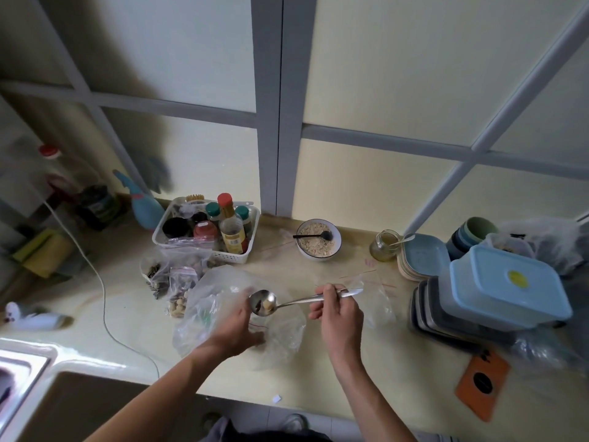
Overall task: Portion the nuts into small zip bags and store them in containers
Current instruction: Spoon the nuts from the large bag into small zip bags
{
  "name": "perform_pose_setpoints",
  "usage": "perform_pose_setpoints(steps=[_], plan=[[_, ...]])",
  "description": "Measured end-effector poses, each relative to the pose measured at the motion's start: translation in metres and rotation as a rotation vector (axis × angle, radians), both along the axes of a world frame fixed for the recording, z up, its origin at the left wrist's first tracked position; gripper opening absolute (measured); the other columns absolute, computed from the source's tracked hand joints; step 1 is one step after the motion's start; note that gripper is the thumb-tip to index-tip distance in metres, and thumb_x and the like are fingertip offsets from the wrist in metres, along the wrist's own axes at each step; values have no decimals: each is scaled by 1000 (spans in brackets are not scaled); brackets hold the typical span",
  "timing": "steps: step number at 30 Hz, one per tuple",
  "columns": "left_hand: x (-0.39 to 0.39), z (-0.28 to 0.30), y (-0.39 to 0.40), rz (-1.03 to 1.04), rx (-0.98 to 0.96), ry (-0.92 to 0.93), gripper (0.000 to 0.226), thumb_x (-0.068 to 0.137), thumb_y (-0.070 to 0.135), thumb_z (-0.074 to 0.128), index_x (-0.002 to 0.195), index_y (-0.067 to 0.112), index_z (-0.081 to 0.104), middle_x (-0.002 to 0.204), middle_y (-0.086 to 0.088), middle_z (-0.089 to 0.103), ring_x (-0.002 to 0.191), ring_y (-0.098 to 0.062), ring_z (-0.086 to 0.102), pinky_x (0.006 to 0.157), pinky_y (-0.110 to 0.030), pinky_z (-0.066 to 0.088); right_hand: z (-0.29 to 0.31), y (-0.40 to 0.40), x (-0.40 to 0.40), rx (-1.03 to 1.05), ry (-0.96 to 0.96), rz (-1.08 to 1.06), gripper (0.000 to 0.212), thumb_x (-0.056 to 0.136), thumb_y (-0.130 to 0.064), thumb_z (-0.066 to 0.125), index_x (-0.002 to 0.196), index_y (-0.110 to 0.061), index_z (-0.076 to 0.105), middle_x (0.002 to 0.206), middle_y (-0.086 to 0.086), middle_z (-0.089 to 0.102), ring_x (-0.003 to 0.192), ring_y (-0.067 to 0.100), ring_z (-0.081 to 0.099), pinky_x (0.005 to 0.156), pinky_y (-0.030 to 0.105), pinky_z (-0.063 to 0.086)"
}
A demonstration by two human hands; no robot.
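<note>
Two hands: right (339,317) fingers gripping spoon (287,302) of nuts, left (243,330) pinching clear bag (223,301).

both forearms reach forward; the left hand (237,330) curls its fingers downward, the right hand (339,314) pinches closed.

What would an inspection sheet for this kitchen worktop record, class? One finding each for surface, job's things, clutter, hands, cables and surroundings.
Surface: pale yellow counter, sink at left.
Job's things: metal spoon carrying a few nuts over a large clear bag; filled zip bags; stacked lidded containers.
Clutter: condiment basket, oat bowl, jar, orange phone.
Hands: left hand grips the bag; right hand pinches the spoon handle.
Cables: white cord trails across the counter.
Surroundings: frosted window panes.
</note>
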State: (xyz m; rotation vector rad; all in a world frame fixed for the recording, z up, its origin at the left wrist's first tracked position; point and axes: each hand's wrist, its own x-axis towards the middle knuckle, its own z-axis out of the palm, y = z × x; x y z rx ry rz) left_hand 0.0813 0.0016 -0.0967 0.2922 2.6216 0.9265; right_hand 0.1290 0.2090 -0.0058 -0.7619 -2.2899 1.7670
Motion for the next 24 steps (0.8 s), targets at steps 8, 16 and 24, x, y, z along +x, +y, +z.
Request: perform_pose_setpoints(steps=[8, 16, 24], plan=[[5, -5, -1, 177, 105, -62, 48, 73, 18, 84, 116, 9, 64, 115, -2, 54, 105, -20, 53, 85, -11, 40, -8, 0, 13, 234, 99, 726, 25, 99, -22, 60, 114, -36, 74, 92, -20, 66, 80, 5, 67, 71, 18, 51], [6, -2, -3, 214, 71, -46, 59, 78, 12, 83, 129, 0, 57, 124, -14, 55, 117, -26, 51, 100, -26, 39, 3, 7, 13, 313, 153, 901, 24, 96, -22, 65, 116, -28, 77, 101, -10, 72, 80, -5, 59, 73, 12, 45], [0, 5, -13, 398, 49, 9, 40, 75, 14, 76, 108, 4, 56, 85, 4, 54, 83, -23, 58, 64, -26, 41, 4, 23, 5, 344, 432, 451, 19, 100, -15, 60, 108, -25, 75, 92, -16, 70, 71, 9, 69, 65, 26, 56]])
